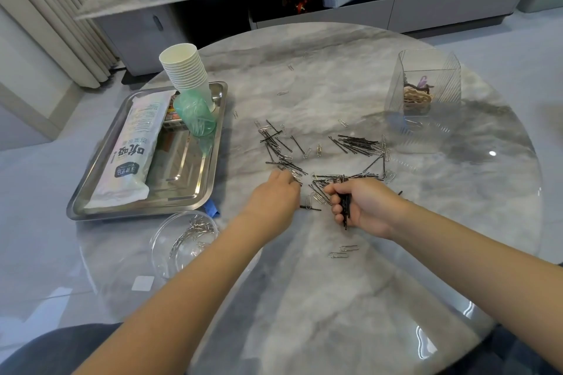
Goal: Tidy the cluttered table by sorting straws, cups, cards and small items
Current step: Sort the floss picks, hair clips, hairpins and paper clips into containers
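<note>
The round worktop (335,298) lies bare in the lower middle of the frame, its near edge curving at lower right. A steel tray (195,192) with cups (185,70) and a straw pack (131,155) sits at left, a clear bowl (158,253) of clips below it, a clear box (426,79) at upper right. Black pins (356,143) and silver clips (316,196) scatter mid-frame. My right hand (365,207) grips a pin bundle (345,207); my left hand (274,195) reaches into the scatter, fingertips hidden, so I cannot tell its grip.

Black hairpins (356,143) and silver paper clips (318,150) on grey-veined marble table (335,298). White paper cups (185,70), steel tray (182,189).
</note>
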`<state>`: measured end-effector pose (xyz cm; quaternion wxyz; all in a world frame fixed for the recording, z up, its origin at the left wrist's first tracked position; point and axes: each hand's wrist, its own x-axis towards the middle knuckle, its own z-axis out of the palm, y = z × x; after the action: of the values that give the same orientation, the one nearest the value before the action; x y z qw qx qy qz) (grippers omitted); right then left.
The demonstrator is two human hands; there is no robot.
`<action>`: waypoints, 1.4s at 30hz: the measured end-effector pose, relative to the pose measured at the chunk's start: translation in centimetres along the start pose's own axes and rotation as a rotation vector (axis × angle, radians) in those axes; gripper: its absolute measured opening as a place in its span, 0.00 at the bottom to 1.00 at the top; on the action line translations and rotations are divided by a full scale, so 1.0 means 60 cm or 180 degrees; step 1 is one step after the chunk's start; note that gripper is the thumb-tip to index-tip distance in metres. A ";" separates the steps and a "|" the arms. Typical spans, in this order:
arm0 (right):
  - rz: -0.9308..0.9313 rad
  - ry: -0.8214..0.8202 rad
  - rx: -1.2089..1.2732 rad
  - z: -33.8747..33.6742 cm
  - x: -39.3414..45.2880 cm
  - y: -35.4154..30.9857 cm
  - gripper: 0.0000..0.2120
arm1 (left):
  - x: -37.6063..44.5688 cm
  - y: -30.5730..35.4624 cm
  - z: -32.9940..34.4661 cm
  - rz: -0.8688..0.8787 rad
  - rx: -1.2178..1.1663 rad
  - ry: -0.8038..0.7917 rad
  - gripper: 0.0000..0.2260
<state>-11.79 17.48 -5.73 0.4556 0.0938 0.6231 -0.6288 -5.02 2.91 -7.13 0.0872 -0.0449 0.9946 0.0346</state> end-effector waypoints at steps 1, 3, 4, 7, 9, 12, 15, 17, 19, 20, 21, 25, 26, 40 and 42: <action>-0.0005 -0.0002 0.0014 -0.001 -0.001 -0.001 0.11 | -0.003 0.003 0.000 0.0061 0.0279 -0.0038 0.10; -0.0017 0.0006 0.0040 -0.002 -0.002 -0.002 0.11 | -0.008 0.008 0.001 0.0147 0.0671 -0.0120 0.12; -0.0021 0.0020 0.0049 -0.003 -0.002 -0.003 0.11 | -0.010 0.010 0.000 0.0184 0.0801 -0.0156 0.13; -0.0027 0.0053 0.0064 -0.005 -0.002 -0.003 0.11 | -0.011 0.011 -0.004 0.0233 0.0954 -0.0174 0.14; -0.0031 0.0046 0.0063 -0.005 -0.003 -0.001 0.11 | -0.011 0.008 -0.007 0.0234 0.0858 -0.0120 0.12; -0.0032 0.0041 0.0060 -0.005 -0.003 0.000 0.10 | -0.012 0.003 -0.012 0.0279 0.0546 -0.0105 0.10; -0.0028 0.0054 0.0038 -0.004 -0.003 -0.001 0.10 | -0.013 -0.001 -0.027 0.0284 0.0062 -0.0210 0.09; -0.0025 0.0045 -0.0025 -0.004 -0.005 -0.001 0.09 | -0.013 -0.003 -0.044 0.0241 -0.0443 -0.0232 0.09; -0.0054 -0.0053 -0.0145 -0.001 -0.009 0.001 0.07 | -0.013 -0.004 -0.059 0.0163 -0.0910 -0.0158 0.07; -0.0100 -0.0129 -0.0202 0.001 -0.011 0.003 0.06 | -0.014 -0.004 -0.064 0.0132 -0.1110 -0.0109 0.06; -0.0160 -0.0210 -0.0240 0.003 -0.012 0.004 0.07 | -0.015 -0.004 -0.066 0.0105 -0.1305 -0.0070 0.05; -0.0290 -0.0562 -0.0262 0.003 -0.014 0.003 0.12 | -0.015 -0.003 -0.065 -0.0081 -0.1963 0.0024 0.05; -0.0292 -0.0635 -0.0272 0.002 -0.015 0.003 0.13 | -0.015 -0.003 -0.064 -0.0157 -0.2089 0.0032 0.05; -0.0458 0.0095 -0.0055 0.002 -0.001 0.009 0.15 | -0.007 -0.006 -0.031 -0.0437 -0.1690 0.0024 0.03; -0.0308 0.0064 -0.0063 0.003 -0.001 0.008 0.16 | -0.009 -0.010 -0.018 -0.0338 -0.1231 -0.0042 0.04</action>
<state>-11.32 17.46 -5.98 0.4193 0.0653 0.6376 -0.6430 -4.65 2.25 -6.01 0.0852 -0.1129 0.9650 0.2207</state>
